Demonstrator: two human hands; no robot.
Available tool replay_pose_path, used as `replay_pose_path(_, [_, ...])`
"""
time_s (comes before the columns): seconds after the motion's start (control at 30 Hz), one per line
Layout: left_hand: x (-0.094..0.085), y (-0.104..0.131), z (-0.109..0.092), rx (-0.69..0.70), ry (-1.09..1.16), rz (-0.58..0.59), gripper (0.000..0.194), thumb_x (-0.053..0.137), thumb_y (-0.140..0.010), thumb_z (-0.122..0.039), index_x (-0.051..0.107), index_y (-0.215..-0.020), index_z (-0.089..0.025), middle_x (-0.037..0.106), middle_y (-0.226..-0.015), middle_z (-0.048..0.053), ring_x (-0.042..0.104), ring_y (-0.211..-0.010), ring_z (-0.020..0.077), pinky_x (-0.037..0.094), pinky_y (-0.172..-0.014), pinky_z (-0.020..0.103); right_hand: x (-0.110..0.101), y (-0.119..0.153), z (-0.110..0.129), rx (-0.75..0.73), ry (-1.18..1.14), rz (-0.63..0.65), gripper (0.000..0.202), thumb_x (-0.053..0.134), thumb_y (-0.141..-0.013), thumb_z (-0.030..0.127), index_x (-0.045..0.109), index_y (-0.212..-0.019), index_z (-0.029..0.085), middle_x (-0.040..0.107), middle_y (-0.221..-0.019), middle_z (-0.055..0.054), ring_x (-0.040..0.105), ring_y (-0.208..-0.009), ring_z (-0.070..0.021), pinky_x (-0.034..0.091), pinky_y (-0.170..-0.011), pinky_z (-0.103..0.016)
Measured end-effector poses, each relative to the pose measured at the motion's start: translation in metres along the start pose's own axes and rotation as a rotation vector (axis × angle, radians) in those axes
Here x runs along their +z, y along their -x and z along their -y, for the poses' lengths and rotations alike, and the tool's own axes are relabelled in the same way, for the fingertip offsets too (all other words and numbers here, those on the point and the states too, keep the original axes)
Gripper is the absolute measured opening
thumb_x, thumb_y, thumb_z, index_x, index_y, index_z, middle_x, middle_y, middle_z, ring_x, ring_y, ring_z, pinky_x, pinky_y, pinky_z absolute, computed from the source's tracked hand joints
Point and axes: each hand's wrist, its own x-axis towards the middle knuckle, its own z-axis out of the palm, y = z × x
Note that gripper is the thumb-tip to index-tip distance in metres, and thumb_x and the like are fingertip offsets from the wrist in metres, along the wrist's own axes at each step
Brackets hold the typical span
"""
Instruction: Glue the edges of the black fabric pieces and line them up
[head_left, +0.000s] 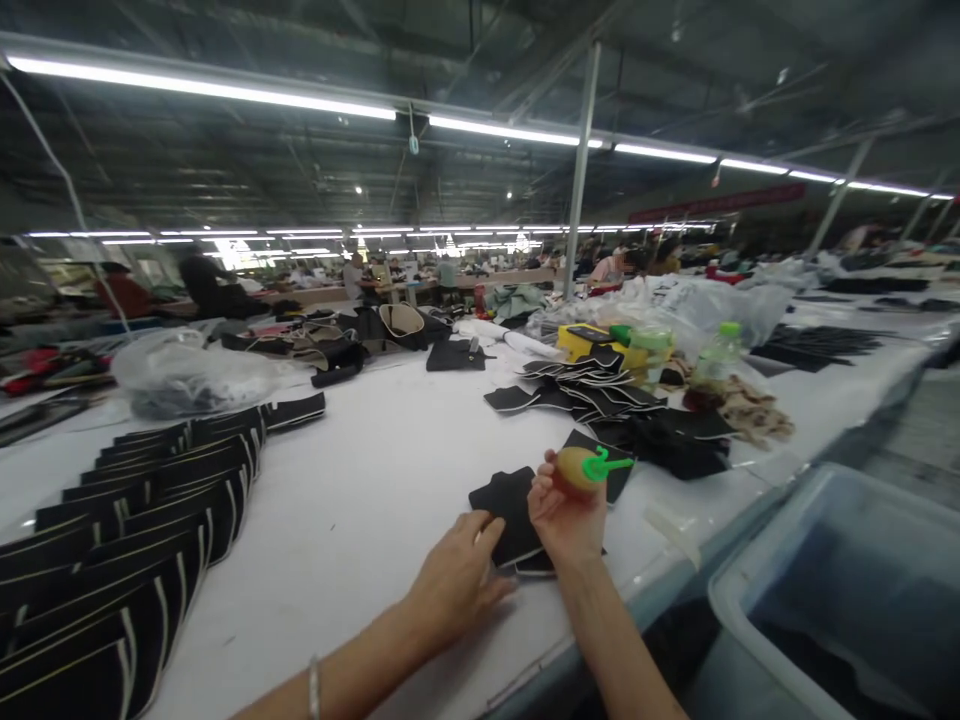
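My right hand (566,510) is wrapped round a small bottle (576,468) of amber liquid with a green nozzle cap, tilted so that the nozzle points right. Beneath and beside it lie black cut pieces (510,505) with pale edges on the white table. My left hand (459,570) is at the near left edge of these pieces, thumb and forefinger together on the black piece; its other fingers are partly blurred. Behind the bottle, a heap of black pieces (600,390) with white edges is spread over the table.
Overlapping rows of black pieces (150,510) fill the left side. Plastic bags (195,375), a yellow box (589,342) and a green-capped bottle (720,355) stand farther back. A blue bin (832,490) is at the lower right, beyond the table edge. People work in the background.
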Motion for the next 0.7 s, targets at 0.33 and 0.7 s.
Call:
replay_pose_path(0.33, [-0.013,0.005,0.012,0.076,-0.342,0.214,0.053,0.033,-0.078,0.004,0.054,-0.122,-0.016,0.059,-0.11,0.011,0.054,-0.101,0.022,0.049,-0.086,0.034,0.01,0.011,0.003,-0.03,0.034,0.024,0.048,0.073,-0.071,0.044,0.059,-0.11,0.019,0.063,-0.087,0.0,0.06,-0.07,-0.011,0.056,-0.069,-0.022])
replay_pose_path(0.7, [-0.039,0.156,0.019,-0.535,-0.188,0.311,0.053,0.042,-0.09,-0.033,0.044,-0.139,-0.014,0.049,-0.132,0.016,0.049,-0.118,0.027,0.046,-0.097,0.038,0.006,0.0,-0.006,0.009,0.249,-0.103,0.061,0.084,-0.062,0.05,0.063,-0.106,0.013,0.069,-0.093,-0.007,0.067,-0.078,-0.0186,0.06,-0.069,-0.029])
